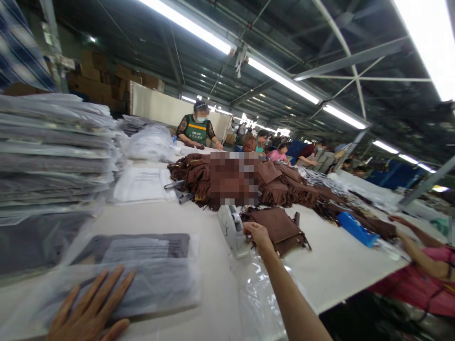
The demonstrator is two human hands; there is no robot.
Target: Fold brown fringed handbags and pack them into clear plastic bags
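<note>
My left hand (pixel 93 308) lies flat with its fingers spread on a dark item in a clear plastic bag (pixel 156 284), which has a pale printed panel. My right hand (pixel 259 237) reaches to the grey tape dispenser (pixel 230 232). Its thumb and fingers are pinched at the tape's end, though the strip itself is hard to make out. Just behind that hand a brown fringed bag (pixel 279 227) rests on the table. Below my right forearm lies an empty clear plastic bag (pixel 261 293).
Stacked plastic-wrapped items (pixel 53 156) rise at the left, beside white bags (pixel 142 184). A heap of brown fringed bags (pixel 195 177) spans the table's middle. A blue tape dispenser (pixel 357 229) sits at the right, near a co-worker's arm (pixel 423 255). Another co-worker (pixel 197 130) stands across the table.
</note>
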